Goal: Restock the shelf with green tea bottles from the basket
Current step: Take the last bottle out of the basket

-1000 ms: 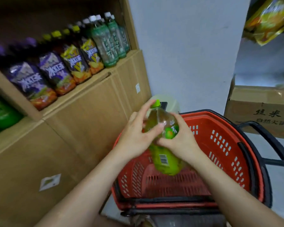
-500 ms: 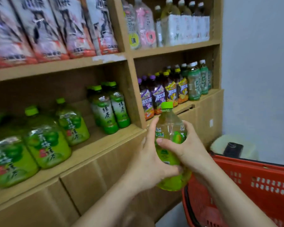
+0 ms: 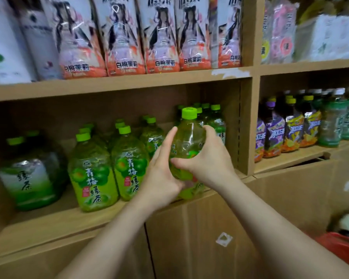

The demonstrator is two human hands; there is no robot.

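Green tea bottle (image 3: 186,141) sits upright between both hands at the front lip of the lower shelf (image 3: 54,222), its base at or just above the board; contact there is hidden by the wrists. The left hand (image 3: 161,178) wraps the lower body from the left, fingers closed around it with the forefinger stretched up along the side, while the right hand (image 3: 207,160) clasps the shoulder and label from the right. This looks like the placing step: the bottle has reached the shelf but is not yet released. The next move probably calls for sliding it back and a little left into the gap beside the stocked green tea bottles (image 3: 111,168), keeping it vertical so its base does not catch the edge or knock the neighbours. That bay holds rows of matching green-capped bottles, with slimmer green-labelled ones (image 3: 215,121) behind the hands by the divider. The bay to the right holds purple and yellow bottles (image 3: 286,133). Only a red corner of the basket (image 3: 342,248) shows at lower right; its contents cannot be seen.
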